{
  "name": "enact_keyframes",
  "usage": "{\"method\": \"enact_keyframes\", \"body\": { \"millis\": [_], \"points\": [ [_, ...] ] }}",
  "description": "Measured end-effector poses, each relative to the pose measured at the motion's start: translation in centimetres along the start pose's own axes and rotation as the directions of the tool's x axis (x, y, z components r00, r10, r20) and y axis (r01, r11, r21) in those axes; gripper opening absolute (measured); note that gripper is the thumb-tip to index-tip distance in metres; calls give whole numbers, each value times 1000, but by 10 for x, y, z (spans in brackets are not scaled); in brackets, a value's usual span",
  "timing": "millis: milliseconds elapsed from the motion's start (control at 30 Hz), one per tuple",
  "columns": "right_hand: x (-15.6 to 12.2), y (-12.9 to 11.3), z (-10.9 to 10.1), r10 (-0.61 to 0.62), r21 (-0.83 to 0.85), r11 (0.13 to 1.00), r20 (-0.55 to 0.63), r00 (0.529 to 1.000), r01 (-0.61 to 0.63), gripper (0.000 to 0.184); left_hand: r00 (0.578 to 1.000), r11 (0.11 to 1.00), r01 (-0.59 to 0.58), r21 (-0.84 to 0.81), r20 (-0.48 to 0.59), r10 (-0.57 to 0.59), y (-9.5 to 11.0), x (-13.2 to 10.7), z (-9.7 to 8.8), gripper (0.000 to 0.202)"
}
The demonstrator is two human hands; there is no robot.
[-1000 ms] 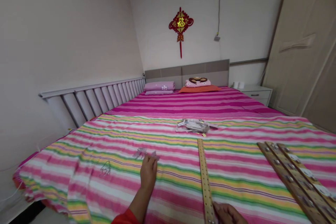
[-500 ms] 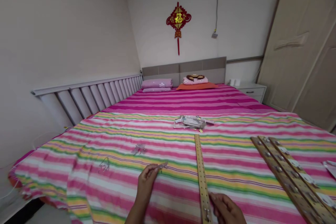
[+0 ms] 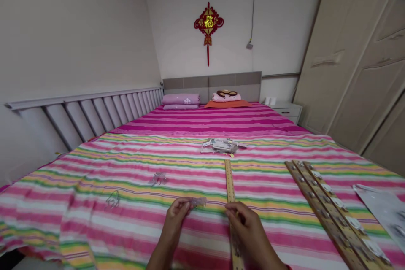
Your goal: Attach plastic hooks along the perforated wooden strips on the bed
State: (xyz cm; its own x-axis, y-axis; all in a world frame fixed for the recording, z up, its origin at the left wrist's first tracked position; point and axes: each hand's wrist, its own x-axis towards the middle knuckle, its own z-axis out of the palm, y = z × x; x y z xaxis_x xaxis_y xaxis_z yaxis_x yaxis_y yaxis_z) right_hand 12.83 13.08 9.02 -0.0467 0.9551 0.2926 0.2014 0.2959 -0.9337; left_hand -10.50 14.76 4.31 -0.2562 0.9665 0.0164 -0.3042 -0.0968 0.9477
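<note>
The left hand pinches a small, clear plastic packet just over the striped pink, white, yellow and green cloth. What is inside is too tiny to tell. The right hand curls over a long, yellow wooden strip with holes, hiding part of it; whether it grips the strip is hard to tell. The strip's near end is cut off. A big, clear plastic bag, also cut off, shows blurry grey bits. A red and gold knot-shaped wall hanging says 福.
</note>
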Motion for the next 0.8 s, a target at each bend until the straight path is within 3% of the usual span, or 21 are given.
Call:
{"method": "enact_keyframes", "body": {
  "millis": [100, 167, 367, 500, 600, 700, 800],
  "points": [
    [9, -11, 12, -204, -150, 965, 94, 975, 216, 20, 997, 1000, -9, 0, 83, 9, 3, -5, 8, 29],
    [12, -16, 18, -273, -230, 924, 162, 948, 305, 21, 989, 999, -26, 21, 146, 23, 7, -8, 12, 25],
    [9, -21, 26, -264, -412, 843, 244, 933, 346, 21, 970, 992, -68, 107, 239, 40, 21, -14, 15, 22],
    [8, -18, 26, -240, -468, 824, 225, 944, 321, 18, 958, 987, -88, 136, 281, 47, 24, -15, 14, 20],
    [11, -12, 24, -234, -454, 850, 129, 964, 267, 17, 951, 987, -96, 132, 306, 52, 23, -16, 12, 18],
    [17, -2, 17, -146, -300, 944, 0, 989, 139, 19, 964, 990, -80, 115, 261, 47, 22, -14, 8, 20],
    [20, 7, 6, 44, -17, 999, -63, 997, -46, 24, 986, 992, -64, 111, 163, 46, 22, -9, 3, 23]
  ]
}}
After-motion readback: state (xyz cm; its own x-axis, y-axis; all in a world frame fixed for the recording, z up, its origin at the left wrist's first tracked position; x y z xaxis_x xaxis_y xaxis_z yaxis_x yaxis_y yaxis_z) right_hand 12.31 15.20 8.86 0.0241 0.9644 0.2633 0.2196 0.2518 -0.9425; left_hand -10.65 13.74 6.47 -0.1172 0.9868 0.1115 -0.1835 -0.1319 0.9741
